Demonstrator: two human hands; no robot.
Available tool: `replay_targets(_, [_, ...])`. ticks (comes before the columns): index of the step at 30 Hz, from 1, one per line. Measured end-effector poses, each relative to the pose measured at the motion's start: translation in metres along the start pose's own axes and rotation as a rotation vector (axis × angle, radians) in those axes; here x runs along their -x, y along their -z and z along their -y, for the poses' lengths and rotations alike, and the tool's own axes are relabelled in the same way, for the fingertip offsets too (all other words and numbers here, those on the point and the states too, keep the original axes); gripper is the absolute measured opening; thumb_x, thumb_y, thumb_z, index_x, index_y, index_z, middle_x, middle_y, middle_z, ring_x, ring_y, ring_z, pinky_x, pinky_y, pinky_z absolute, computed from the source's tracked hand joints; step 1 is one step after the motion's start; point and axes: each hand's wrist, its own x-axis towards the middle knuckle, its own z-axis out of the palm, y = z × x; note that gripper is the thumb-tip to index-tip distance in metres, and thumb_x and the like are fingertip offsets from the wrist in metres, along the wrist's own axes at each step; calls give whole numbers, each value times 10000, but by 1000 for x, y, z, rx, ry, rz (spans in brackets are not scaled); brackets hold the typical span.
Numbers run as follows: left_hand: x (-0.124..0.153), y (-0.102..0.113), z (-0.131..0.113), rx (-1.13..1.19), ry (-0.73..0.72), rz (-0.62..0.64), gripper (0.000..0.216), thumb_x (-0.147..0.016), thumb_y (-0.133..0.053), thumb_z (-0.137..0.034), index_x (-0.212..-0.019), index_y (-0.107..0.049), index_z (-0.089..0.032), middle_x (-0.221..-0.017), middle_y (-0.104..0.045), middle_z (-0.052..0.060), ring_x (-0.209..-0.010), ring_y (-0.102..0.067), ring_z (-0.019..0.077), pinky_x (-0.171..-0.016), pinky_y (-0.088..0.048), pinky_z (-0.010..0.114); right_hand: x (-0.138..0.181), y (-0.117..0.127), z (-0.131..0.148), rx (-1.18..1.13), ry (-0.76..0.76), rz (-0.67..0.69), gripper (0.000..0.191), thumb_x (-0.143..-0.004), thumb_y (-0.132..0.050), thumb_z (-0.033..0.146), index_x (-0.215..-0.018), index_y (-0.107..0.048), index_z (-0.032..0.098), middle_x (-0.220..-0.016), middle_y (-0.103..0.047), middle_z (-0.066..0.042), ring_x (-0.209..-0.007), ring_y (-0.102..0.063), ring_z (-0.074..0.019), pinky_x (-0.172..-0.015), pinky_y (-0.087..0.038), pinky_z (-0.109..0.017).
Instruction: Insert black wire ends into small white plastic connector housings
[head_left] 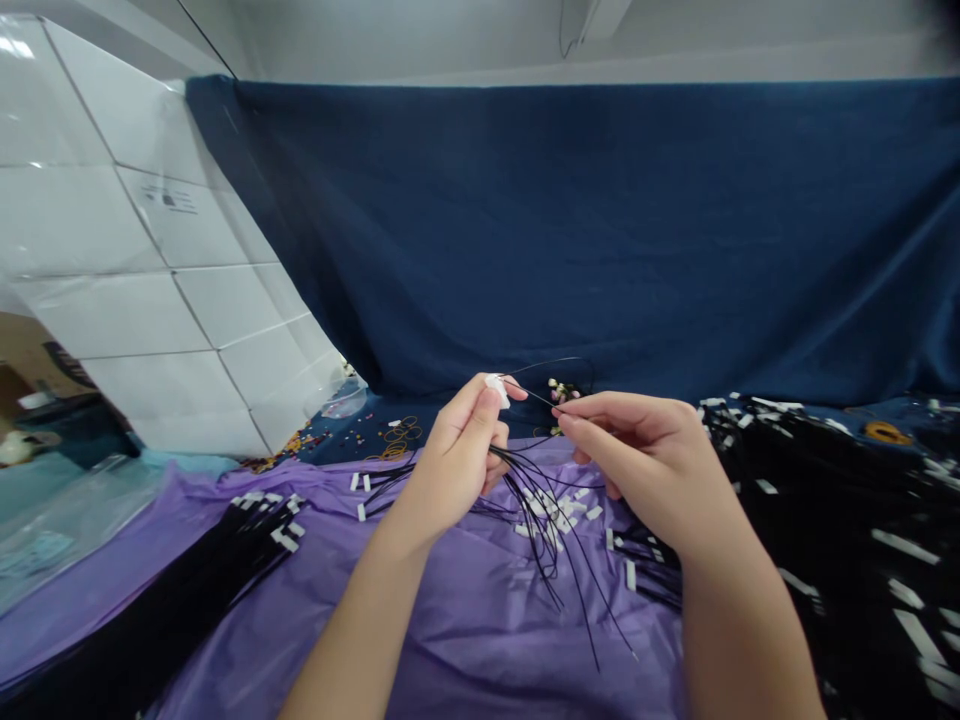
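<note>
My left hand [459, 445] is closed, pinching a small white tab [497, 391] between thumb and forefinger. Its lower fingers also grip a bunch of thin black cords [531, 500], whose loose ends hang down over the purple cloth. To the right, my right hand [637, 455] pinches a single black cord [534, 397] that runs across to the white tab. Whether this cord passes through the tab cannot be made out. Beneath the hands lies a pile of small white tabs [559, 512].
Purple cloth [480, 610] covers the work surface. Black cords with white ends [217, 570] lie at left, and a larger black heap [825, 540] at right. Yellow rubber bands [401, 435] and beads [300, 440] lie behind. White boxes [157, 240] and a blue curtain [600, 230] stand beyond.
</note>
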Motion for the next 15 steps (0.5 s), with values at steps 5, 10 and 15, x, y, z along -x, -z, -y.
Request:
replay_targets(5, [1,0,0,-6,-15,11,364,-952,-436,-582,-1027,-527,-238,-531,-266,-102,-365,-243,49,-358,-273,156,0,-2,1,28,-34,13,157,-838,-676,256,-895,-791,165,-600,-656,-7,-456,-489,-77,-434,-378,-196])
replay_targets(10, [1,0,-1,-6,-19,15,365,-954,-430,-582,-1022,-524,-237,-520,-249,-106,-362,-232,49,-357,-280,151,-1,-1,0,49,-33,24,169,-836,-678,269,-907,-795,169,-597,-662,-10,-461,-491,-80,-440,-381,-198])
replay_targets(15, [1,-1,-2,-8,-13,8,352,-954,-439,-574,-1010,-524,-238,-524,-258,-105,-356,-233,45,-355,-282,148,0,0,0,69,-22,29,187,-834,-683,285,-920,-799,167,-601,-671,-20,-446,-495,-89,-429,-382,-211])
